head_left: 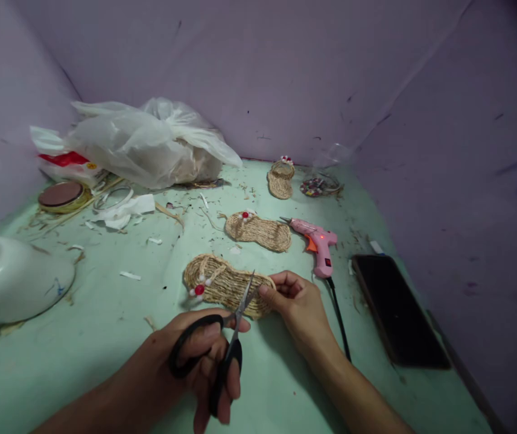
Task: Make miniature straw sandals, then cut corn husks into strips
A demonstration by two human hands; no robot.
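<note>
My left hand (pixel 204 364) is closed through the black handles of a pair of scissors (pixel 233 331), whose blades point up at the heel end of a small woven straw sandal (pixel 219 282) with red and white beads. My right hand (pixel 298 304) pinches that sandal's right edge, just beside the blade tips. The sandal lies flat on the pale green table (pixel 104 325).
A second straw sandal (pixel 260 232) and a third one (pixel 280 179) lie further back. A pink glue gun (pixel 318 242) with a black cord, a dark phone (pixel 396 307), a bead dish (pixel 319 185), a plastic bag (pixel 149 141), a tape roll (pixel 61 196) and a white rounded object (pixel 14 280) surround them.
</note>
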